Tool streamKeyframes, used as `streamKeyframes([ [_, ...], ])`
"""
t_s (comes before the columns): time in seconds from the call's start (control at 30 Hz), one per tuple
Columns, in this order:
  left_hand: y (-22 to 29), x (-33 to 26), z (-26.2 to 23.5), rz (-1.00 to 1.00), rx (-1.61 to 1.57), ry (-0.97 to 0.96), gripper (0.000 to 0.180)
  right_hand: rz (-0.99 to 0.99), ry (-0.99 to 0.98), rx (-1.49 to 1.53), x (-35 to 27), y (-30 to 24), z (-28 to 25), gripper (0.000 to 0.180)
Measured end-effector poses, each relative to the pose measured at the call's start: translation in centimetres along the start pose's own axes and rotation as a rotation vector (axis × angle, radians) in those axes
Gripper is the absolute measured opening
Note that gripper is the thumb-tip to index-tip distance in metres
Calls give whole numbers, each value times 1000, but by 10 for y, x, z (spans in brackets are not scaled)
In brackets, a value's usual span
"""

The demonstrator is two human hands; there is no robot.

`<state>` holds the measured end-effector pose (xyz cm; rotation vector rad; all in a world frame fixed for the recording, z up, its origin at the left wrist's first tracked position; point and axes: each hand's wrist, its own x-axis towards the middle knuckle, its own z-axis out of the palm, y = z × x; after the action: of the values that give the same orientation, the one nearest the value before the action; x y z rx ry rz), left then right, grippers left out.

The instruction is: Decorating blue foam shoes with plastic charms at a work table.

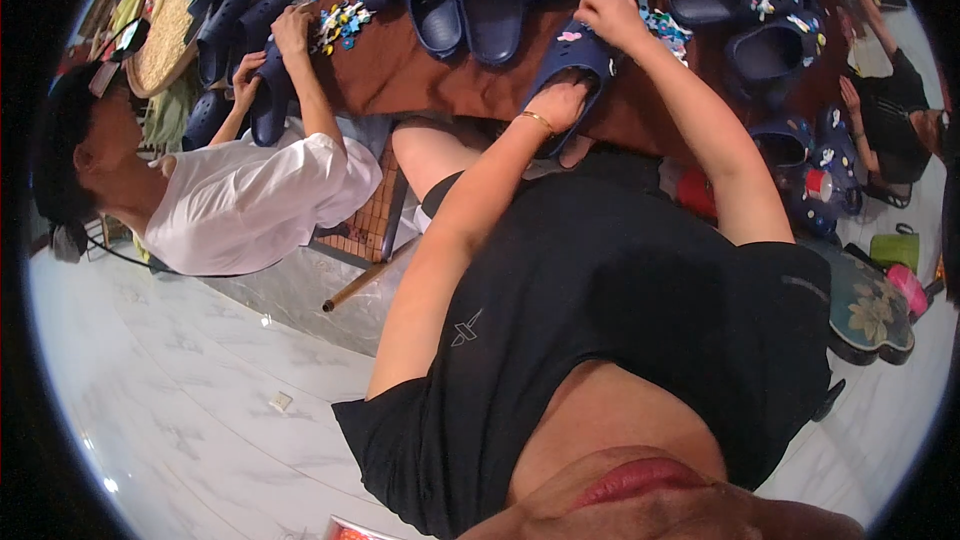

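Note:
A navy clog (548,65) with ventilation holes lies tilted at the near table edge, in front of me. My left hand (562,105), a gold bracelet at its wrist, reaches into the foot opening; its fingers are mostly hidden inside. At the toe, my right hand (612,18) has its fingers pinched together against the clog's upper. Whatever is between those fingertips is too small to make out. Beside them, a pink charm (569,37) sits on the clog. Just right of my right hand lies a pile of small blue and white charms (668,32).
Navy clogs with charms (490,5) line the brown-covered table (390,70); more clogs (770,45) lie right. At left, a person in white (265,195) handles a clog (270,95) near another charm pile (343,25). Another person (895,125) is far right. A flowered stool (868,305) stands lower right.

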<state>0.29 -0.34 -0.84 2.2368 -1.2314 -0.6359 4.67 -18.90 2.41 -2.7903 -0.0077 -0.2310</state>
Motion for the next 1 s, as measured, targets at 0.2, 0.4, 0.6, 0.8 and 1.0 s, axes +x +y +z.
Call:
streamKeyframes([
  [0.2,-6,8,11,22,23,11,32,322,111,141,-42,77,-7,18],
  [0.4,-7,6,10,22,22,32,32,396,-135,-102,-85,70,-4,19],
  [0.6,-1,4,6,8,21,0,34,364,23,-282,-97,54,5,26],
  [0.8,0,3,4,-14,10,-34,37,392,7,-255,-99,55,10,25],
  [1.0,-11,5,15,51,29,65,25,362,30,-236,-94,55,3,25],
])
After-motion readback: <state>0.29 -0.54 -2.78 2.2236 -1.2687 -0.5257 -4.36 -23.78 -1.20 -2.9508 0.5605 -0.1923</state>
